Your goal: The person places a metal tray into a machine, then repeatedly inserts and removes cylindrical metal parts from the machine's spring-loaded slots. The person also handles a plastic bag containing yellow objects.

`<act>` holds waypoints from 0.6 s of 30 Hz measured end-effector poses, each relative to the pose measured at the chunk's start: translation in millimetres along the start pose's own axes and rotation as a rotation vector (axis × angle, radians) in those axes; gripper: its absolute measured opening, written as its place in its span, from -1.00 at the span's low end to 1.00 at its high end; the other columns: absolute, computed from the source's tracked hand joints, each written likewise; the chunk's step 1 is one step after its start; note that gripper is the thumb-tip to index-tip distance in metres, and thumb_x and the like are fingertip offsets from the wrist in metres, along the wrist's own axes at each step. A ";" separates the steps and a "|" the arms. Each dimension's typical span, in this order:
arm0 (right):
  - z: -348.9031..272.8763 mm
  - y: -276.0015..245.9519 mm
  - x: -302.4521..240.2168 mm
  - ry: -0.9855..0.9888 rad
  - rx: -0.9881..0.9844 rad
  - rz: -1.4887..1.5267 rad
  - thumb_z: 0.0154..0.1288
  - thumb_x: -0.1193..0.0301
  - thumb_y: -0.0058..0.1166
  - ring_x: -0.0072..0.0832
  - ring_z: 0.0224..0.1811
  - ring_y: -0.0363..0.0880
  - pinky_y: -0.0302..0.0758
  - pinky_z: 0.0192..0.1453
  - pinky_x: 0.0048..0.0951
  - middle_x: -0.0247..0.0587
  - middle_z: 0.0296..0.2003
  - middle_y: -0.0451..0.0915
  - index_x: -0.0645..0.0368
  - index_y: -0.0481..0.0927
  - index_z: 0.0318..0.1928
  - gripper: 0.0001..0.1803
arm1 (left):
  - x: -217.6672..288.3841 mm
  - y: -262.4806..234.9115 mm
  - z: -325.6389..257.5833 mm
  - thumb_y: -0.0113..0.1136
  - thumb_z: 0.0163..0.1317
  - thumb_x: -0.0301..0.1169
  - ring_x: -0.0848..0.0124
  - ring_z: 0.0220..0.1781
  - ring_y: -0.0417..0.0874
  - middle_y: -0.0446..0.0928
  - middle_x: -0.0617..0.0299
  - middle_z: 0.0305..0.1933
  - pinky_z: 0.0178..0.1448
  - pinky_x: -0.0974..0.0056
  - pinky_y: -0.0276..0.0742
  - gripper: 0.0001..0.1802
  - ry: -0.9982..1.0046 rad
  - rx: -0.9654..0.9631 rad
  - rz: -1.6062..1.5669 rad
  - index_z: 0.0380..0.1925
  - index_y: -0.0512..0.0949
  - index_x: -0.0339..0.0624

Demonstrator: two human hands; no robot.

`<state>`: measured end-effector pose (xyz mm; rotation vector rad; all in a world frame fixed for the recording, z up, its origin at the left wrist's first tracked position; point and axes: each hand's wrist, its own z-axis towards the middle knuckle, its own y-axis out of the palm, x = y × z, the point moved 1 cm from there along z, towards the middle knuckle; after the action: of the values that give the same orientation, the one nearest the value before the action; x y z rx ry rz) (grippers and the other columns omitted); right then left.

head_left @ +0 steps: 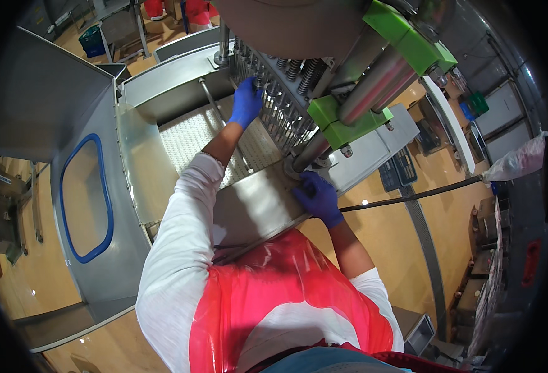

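My left hand (247, 104), in a blue glove, reaches up to the bank of thin metal needles (280, 102) on a steel machine. Its fingers are closed beside a small dark fitting at the bank's near left corner; what they hold is hidden. Below it, a thin metal rod (215, 102) crosses a white perforated belt (187, 143). My right hand (319, 198), also blue-gloved, lies against the machine's near edge by the foot of a thick steel column (311, 151). Its fingers are apart, and I see nothing held in them.
Green clamp blocks (342, 127) and dark springs (293, 68) stand over the needles. A steel side panel with a blue-rimmed opening (107, 208) is at left. A black hose (411, 196) runs right, above the tan floor and a drain strip (428, 248). Dark crates (398, 169) lie beyond.
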<state>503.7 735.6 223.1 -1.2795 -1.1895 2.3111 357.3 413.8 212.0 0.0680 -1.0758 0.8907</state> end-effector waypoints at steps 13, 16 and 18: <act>1.5 0.2 -5.3 0.002 -0.022 -0.044 0.09 0.15 0.38 -0.38 -0.42 0.61 0.56 -0.29 -0.34 -0.32 -0.44 0.60 0.04 0.58 -0.01 -0.52 | 46.8 -149.4 111.9 0.24 0.22 -0.29 0.16 -0.25 0.69 0.63 0.01 -0.32 -0.20 0.18 0.58 -0.71 0.301 0.458 0.182 -0.16 0.51 -0.24; 2.9 0.6 -11.5 -0.013 -0.017 -0.031 0.10 0.15 0.38 -0.39 -0.42 0.62 0.56 -0.30 -0.34 -0.33 -0.44 0.60 0.04 0.57 -0.01 -0.52 | -8.5 -136.2 101.1 0.18 0.21 -0.28 0.10 -0.23 0.71 0.64 -0.11 -0.32 -0.23 0.07 0.59 -0.68 -0.034 0.296 0.014 -0.15 0.48 -0.29; 7.0 2.7 -16.0 -0.025 -0.030 -0.029 0.10 0.13 0.37 -0.38 -0.40 0.62 0.56 -0.28 -0.33 -0.33 -0.42 0.60 0.03 0.57 -0.01 -0.52 | -91.5 -125.8 72.0 0.13 0.21 -0.30 0.19 -0.34 0.66 0.59 0.00 -0.40 -0.27 0.09 0.60 -0.74 -0.017 0.194 -0.050 -0.23 0.49 -0.28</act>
<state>508.0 721.3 232.6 -1.2382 -1.2475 2.3042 371.5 243.3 221.9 0.2633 -0.9966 0.9482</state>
